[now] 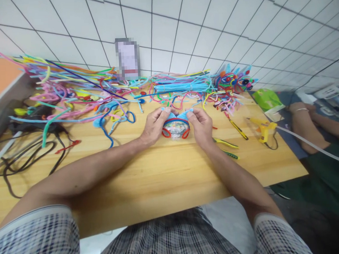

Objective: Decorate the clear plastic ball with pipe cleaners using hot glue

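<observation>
Between my two hands is a pipe-cleaner craft piece (176, 129) with a clear, shiny rounded body, a blue band over it, red loops at both lower sides and light-blue pointed tips on top. My left hand (156, 124) pinches the left light-blue tip between thumb and fingers. On the other side, my right hand (201, 125) pinches the right tip the same way. The piece is just above or on the wooden table (149, 184); I cannot tell which. Pliers with yellow-green handles (226, 143) lie beside my right wrist.
Loose pipe cleaners (80, 89) pile along the wall, with a light-blue bundle (181, 87). Finished colourful pipe-cleaner pieces (232, 81) stand at the back right. A yellow utility knife (239, 129), a glue gun (263, 130) and black cables (27, 159) lie about. Another person's arm (304, 126) is at right.
</observation>
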`<state>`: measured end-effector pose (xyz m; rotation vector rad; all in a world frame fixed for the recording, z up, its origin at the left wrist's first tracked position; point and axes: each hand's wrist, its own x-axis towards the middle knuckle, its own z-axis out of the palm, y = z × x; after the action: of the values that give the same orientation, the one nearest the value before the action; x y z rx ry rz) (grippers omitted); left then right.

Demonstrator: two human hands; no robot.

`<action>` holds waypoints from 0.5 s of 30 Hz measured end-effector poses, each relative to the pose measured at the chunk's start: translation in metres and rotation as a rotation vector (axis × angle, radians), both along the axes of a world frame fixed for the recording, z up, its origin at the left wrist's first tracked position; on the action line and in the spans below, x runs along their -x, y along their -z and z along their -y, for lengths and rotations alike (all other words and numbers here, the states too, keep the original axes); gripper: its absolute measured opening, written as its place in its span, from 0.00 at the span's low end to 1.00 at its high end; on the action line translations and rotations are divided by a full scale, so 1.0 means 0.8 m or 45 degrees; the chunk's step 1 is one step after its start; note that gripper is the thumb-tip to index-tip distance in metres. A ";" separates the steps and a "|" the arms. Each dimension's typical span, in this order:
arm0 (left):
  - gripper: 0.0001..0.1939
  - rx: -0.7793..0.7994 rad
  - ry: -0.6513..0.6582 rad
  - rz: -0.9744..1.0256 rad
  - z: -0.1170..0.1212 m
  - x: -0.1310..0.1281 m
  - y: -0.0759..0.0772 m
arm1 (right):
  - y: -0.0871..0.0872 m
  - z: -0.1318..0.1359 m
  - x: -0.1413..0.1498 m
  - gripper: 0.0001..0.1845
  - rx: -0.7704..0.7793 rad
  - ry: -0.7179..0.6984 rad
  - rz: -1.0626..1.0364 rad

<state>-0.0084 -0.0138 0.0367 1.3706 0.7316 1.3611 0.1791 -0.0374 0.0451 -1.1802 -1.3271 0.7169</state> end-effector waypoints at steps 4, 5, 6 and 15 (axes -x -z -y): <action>0.30 0.021 0.008 -0.020 0.001 0.000 -0.001 | 0.003 -0.002 0.000 0.25 -0.012 -0.034 0.001; 0.31 0.022 0.007 -0.031 0.002 0.000 -0.001 | 0.004 -0.003 0.000 0.25 -0.014 -0.030 -0.001; 0.31 0.020 0.007 -0.041 0.002 0.000 -0.001 | 0.004 -0.004 0.000 0.24 -0.016 -0.024 -0.014; 0.23 -0.041 0.088 -0.146 0.004 0.003 0.013 | 0.006 -0.007 -0.005 0.27 -0.026 -0.038 -0.165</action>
<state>-0.0107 -0.0172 0.0265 1.4960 0.7338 1.2532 0.1834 -0.0317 0.0404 -1.0815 -1.2432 0.7862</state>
